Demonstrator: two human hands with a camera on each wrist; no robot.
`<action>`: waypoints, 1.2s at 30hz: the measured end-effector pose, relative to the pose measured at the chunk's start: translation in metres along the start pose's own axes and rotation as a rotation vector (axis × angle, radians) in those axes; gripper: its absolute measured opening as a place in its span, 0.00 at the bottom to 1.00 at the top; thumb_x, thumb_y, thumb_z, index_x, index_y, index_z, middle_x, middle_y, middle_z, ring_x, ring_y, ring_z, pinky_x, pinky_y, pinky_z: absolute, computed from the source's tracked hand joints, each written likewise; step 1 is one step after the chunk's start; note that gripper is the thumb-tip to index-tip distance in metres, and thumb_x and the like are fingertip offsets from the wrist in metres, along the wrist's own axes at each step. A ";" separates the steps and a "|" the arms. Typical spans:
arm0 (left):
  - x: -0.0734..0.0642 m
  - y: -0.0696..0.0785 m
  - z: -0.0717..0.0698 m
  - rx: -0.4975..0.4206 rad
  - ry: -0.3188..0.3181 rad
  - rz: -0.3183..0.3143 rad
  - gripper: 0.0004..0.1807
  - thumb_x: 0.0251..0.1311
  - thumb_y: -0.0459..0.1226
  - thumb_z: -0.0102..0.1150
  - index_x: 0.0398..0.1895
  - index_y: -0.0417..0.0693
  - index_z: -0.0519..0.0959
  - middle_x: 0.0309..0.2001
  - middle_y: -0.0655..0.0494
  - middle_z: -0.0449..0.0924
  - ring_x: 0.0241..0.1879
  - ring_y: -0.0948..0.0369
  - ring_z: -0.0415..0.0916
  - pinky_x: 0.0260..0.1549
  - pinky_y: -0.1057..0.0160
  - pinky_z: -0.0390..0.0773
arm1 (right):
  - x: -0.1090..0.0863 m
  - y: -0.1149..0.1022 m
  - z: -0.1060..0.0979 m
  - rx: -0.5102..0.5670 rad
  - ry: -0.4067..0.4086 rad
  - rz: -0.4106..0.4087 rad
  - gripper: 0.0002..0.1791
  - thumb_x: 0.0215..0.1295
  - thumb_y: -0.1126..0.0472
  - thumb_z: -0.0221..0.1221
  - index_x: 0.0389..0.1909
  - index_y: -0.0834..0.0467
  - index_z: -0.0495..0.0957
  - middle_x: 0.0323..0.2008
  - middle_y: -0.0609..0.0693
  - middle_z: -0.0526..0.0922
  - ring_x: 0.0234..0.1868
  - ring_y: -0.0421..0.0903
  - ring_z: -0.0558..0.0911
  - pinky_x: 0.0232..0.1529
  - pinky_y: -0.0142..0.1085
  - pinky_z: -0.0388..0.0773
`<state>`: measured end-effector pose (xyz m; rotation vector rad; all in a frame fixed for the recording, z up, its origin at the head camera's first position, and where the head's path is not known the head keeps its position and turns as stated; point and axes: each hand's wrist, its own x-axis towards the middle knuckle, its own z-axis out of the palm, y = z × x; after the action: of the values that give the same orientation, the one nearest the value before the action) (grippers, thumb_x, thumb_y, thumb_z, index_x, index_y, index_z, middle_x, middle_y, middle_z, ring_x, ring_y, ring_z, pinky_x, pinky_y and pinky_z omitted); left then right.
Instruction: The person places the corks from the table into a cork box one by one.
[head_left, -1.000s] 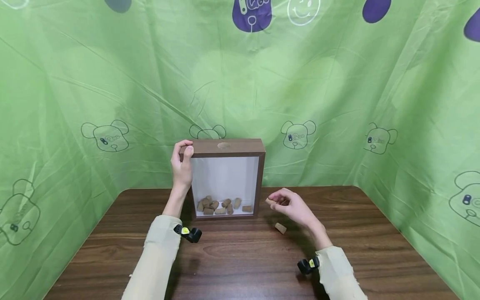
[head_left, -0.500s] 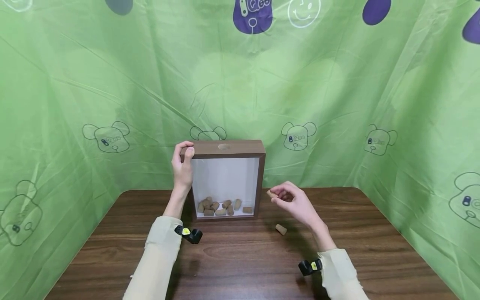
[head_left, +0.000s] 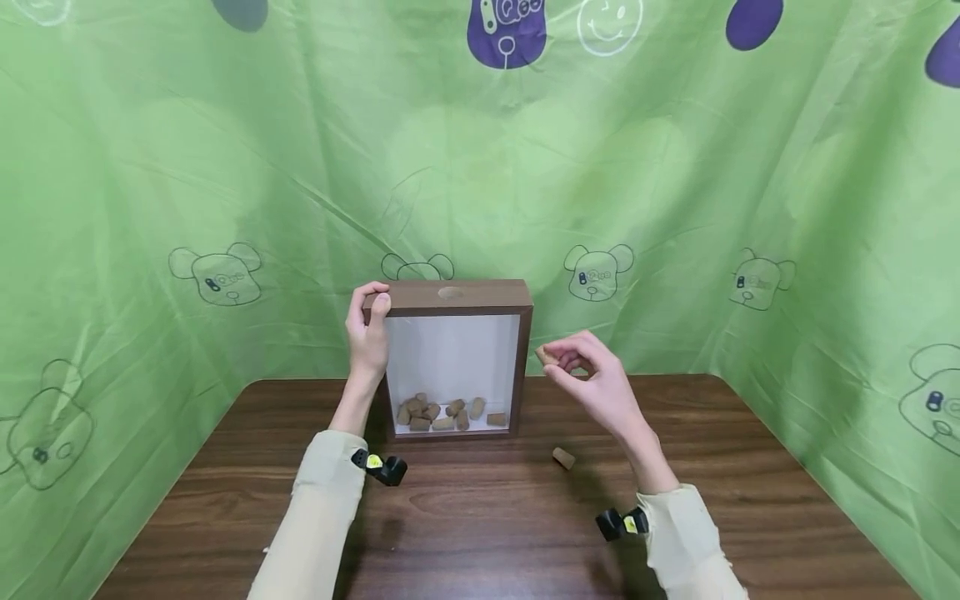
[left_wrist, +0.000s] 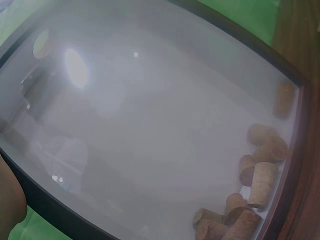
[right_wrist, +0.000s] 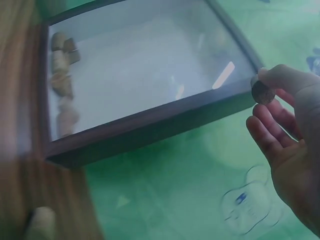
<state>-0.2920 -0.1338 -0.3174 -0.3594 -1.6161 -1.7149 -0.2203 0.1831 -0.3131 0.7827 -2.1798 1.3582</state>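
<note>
A brown shadow box frame with a clear front and a hole in its top stands upright on the table. Several corks lie along its bottom, also seen through the pane in the left wrist view. My left hand grips the frame's top left corner, thumb on the front edge. To the right of the frame, my right hand pinches a cork between thumb and fingers, raised above the table. A loose cork lies on the tabletop below that hand.
The dark wood table ends at a green curtain printed with bear heads, close behind the frame. Curtain walls also rise at left and right. A black camera is strapped to each wrist.
My right hand has risen beside the frame with the pinched cork, from near table level to about the frame's upper half. The left hand keeps its grip on the corner.
</note>
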 end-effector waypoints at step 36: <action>-0.004 0.002 -0.001 -0.004 0.008 0.002 0.19 0.64 0.40 0.52 0.51 0.35 0.75 0.55 0.45 0.74 0.52 0.67 0.68 0.54 0.65 0.63 | 0.123 -0.040 0.029 -0.153 -0.206 -0.197 0.13 0.60 0.63 0.67 0.47 0.56 0.84 0.41 0.49 0.80 0.39 0.42 0.79 0.46 0.35 0.79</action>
<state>-0.2880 -0.1337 -0.3186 -0.3553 -1.6065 -1.7162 -0.2860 0.1146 -0.2210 1.0857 -2.2589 1.0414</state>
